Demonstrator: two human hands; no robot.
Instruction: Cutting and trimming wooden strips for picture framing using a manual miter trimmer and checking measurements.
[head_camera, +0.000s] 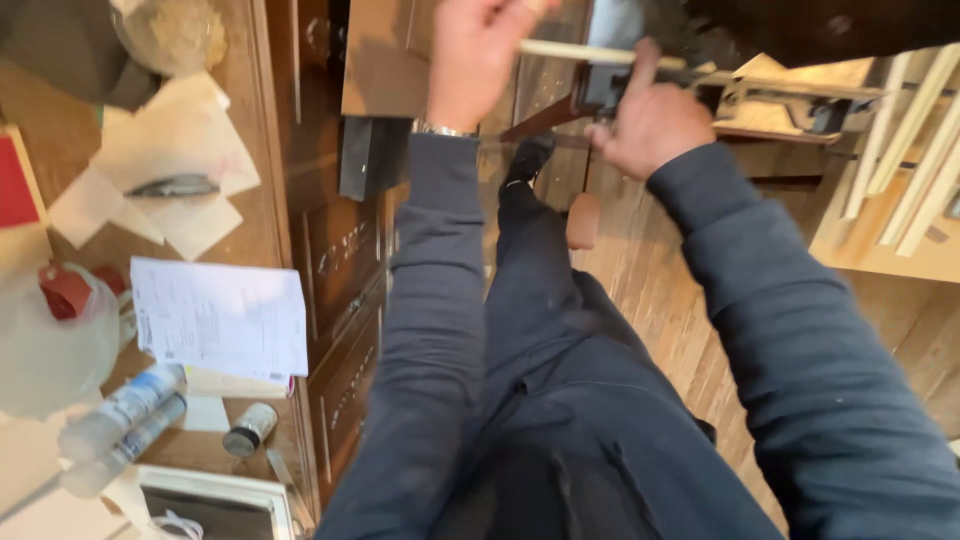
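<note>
Printed sheet (222, 318), plastic bottles (120, 410), small jar (249, 428).

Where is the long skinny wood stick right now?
The thin wooden stick is at the top of the head view, gripped by the left hand, running right past the right hand toward the dark tool.

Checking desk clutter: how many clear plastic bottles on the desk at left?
2: the upper bottle and the lower bottle lie side by side at the desk's lower left, below the printed sheet. Others may sit outside the frame.
</note>
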